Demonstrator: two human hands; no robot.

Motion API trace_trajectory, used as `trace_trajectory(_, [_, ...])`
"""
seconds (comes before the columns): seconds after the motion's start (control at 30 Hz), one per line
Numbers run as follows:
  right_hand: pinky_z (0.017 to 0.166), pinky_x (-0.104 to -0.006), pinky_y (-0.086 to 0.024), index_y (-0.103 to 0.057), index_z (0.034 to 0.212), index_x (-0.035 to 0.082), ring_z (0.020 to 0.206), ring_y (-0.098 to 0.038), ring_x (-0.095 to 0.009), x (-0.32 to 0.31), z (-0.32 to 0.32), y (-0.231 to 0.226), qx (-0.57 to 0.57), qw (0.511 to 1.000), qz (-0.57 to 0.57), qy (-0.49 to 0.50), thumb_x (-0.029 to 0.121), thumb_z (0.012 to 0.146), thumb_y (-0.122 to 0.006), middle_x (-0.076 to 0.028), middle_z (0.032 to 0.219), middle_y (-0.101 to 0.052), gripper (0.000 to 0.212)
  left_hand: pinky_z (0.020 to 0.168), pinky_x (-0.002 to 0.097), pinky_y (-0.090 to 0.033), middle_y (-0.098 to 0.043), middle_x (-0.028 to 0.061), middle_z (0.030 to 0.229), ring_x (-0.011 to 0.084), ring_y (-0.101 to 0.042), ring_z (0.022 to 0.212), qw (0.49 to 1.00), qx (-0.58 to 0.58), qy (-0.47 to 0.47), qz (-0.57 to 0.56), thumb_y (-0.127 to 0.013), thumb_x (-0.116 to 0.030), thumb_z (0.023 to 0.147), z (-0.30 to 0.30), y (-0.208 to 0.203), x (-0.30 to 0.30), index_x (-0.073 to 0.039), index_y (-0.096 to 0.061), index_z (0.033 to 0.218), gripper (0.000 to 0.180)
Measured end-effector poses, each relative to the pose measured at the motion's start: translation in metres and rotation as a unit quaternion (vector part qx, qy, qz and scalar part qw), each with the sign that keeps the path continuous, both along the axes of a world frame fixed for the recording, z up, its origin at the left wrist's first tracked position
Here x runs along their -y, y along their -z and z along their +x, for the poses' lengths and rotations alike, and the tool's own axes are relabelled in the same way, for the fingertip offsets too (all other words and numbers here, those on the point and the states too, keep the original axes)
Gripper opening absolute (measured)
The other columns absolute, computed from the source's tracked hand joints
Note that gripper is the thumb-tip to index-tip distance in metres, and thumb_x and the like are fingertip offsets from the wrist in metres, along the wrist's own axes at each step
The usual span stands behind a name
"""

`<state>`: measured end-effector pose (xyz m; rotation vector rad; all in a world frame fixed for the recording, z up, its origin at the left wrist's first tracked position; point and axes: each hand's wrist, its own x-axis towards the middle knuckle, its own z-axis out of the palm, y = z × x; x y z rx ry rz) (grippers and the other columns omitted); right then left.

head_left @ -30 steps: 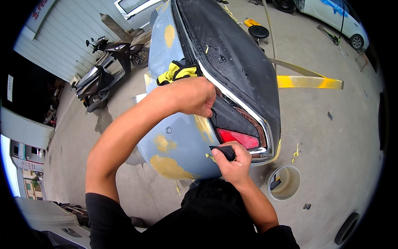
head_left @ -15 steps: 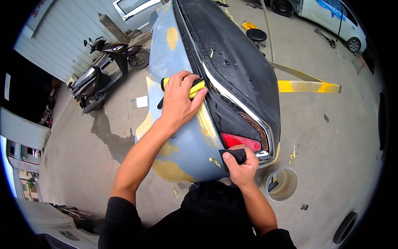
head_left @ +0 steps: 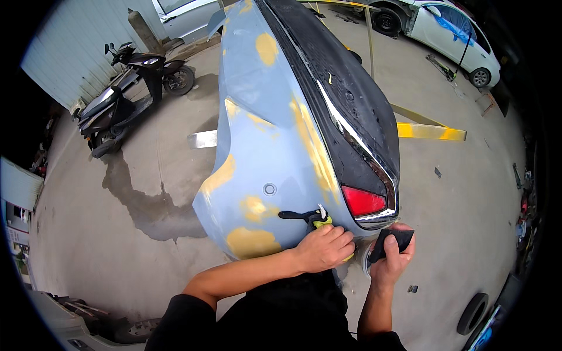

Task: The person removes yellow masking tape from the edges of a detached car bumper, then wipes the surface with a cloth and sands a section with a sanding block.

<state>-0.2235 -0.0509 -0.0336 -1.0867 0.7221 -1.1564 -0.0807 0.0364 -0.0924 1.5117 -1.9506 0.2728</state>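
A car bumper (head_left: 275, 152) in grey-blue primer with sanded yellow patches stands before me. Its black lower section (head_left: 351, 111) carries chrome trim and a red reflector (head_left: 363, 202). My left hand (head_left: 324, 248) is closed around a crumpled yellow-and-black cloth (head_left: 322, 222) at the bumper's near edge; a black end of it sticks out leftward over the primer. My right hand (head_left: 391, 260) grips a folded black sheet of sandpaper (head_left: 401, 238), thumb on top, just off the bumper's near right corner. Partly hidden behind that hand is a bucket (head_left: 366, 260).
Yellow-and-silver stand bars (head_left: 430, 131) stick out right of the bumper. A dark scooter (head_left: 132, 96) is parked at the left beside a wet floor patch (head_left: 140, 199). At the far right stands a white car (head_left: 451, 41). A tyre (head_left: 472, 314) lies at the lower right.
My left hand has come back from the upper bumper to its near edge, still with the cloth. The right hand has moved right, off the bumper, with the sandpaper. The view has shifted.
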Motion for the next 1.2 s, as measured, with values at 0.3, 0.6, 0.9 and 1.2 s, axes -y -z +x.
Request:
trace_trajectory(0.3, [0.074, -0.0255, -0.051, -0.055, 0.104, 0.003, 0.081, -0.060, -0.012, -0.068, -0.068, 0.040, -0.133, 0.980, 0.052, 0.138, 0.008, 0.089, -0.070, -0.005, 0.096, -0.061, 0.021, 0.092, 0.0424, -0.046, -0.058, 0.0087, 0.116, 0.0302, -0.056, 0.109, 0.948, -0.235, 0.152, 0.152, -0.072, -0.023, 0.083, -0.050, 0.063, -0.047, -0.007, -0.065, 0.104, 0.028])
trace_trajectory(0.6, [0.069, -0.0245, -0.044, -0.056, 0.085, 0.002, 0.078, -0.047, -0.009, -0.088, -0.182, 0.102, -0.347, 0.880, 0.015, 0.325, 0.007, 0.088, -0.071, -0.002, 0.095, -0.053, 0.016, 0.100, 0.0417, -0.044, -0.057, 0.0134, 0.129, 0.0333, -0.054, 0.119, 0.944, -0.234, 0.090, 0.213, -0.063, -0.019, 0.093, -0.080, 0.091, -0.044, -0.004, -0.067, 0.114, 0.026])
trace_trajectory(0.9, [0.072, -0.0251, -0.050, -0.059, 0.099, 0.003, 0.076, -0.059, -0.009, -0.141, -0.365, 0.147, -0.210, 0.888, 0.207, 0.353, 0.001, 0.088, -0.066, -0.001, 0.089, -0.065, 0.013, 0.079, 0.0394, -0.051, -0.067, 0.0176, 0.103, 0.0366, -0.064, 0.090, 0.892, -0.336, 0.028, 0.300, -0.064, -0.015, 0.092, -0.187, 0.123, 0.000, -0.001, -0.068, 0.112, 0.025])
trace_trajectory(1.2, [0.073, -0.0306, -0.053, -0.049, 0.130, -0.001, 0.090, -0.060, -0.015, -0.169, -0.495, 0.202, -0.246, 0.791, 0.333, 0.451, -0.008, 0.080, -0.065, -0.009, 0.109, -0.058, 0.053, 0.082, 0.0381, -0.050, -0.066, 0.0154, 0.098, 0.0328, -0.064, 0.092, 0.891, -0.318, 0.034, 0.322, -0.066, -0.020, 0.091, -0.294, 0.121, 0.086, -0.003, -0.071, 0.110, 0.025])
